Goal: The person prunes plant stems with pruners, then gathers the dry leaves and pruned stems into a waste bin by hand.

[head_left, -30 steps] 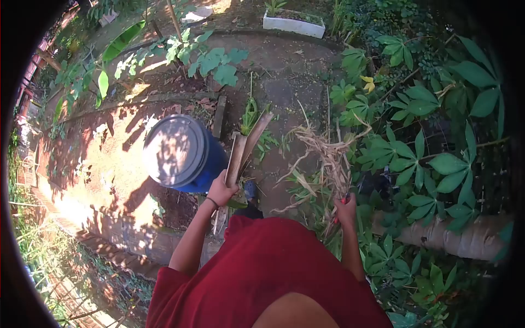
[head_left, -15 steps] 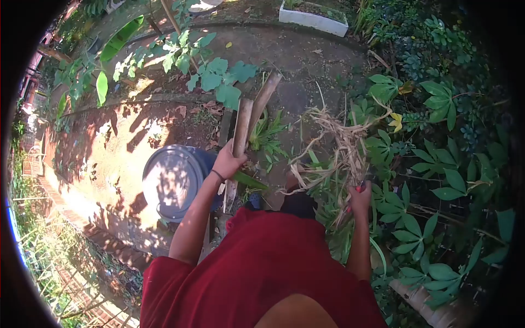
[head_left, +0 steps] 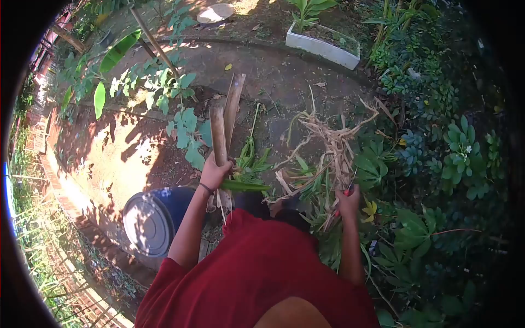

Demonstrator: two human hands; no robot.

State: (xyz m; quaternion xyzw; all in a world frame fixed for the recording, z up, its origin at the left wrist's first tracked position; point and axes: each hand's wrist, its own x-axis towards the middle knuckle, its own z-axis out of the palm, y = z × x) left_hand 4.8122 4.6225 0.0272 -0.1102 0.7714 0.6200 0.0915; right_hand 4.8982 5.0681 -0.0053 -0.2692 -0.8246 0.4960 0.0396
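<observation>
My left hand [head_left: 215, 171] is closed around long, brown, trough-shaped dry stalk pieces [head_left: 219, 134] that stick up past the fingers. A green leaf blade [head_left: 244, 186] pokes out to the right of this hand, and leafy green stems [head_left: 251, 158] show just beyond it. In my right hand [head_left: 348, 201] is a red-handled cutting tool [head_left: 346, 193], probably pruning shears, its jaws mostly hidden. A tangled bundle of dry brown stems [head_left: 338, 145] rises from the same hand, with green blades [head_left: 317, 191] hanging beside it. How the fingers share tool and bundle cannot be made out.
A blue drum with a grey lid [head_left: 146, 224] stands at the left. Dense leafy plants [head_left: 421, 218] line the right side. Ahead lie a dirt path [head_left: 262, 65], a white planter [head_left: 322, 50] and a round pale disc [head_left: 215, 13]. A thin pole [head_left: 153, 41] leans among plants.
The view has shifted forward along the path, so the drum sits lower and the planter shows more fully. Both hands keep hold of their stalks and tool.
</observation>
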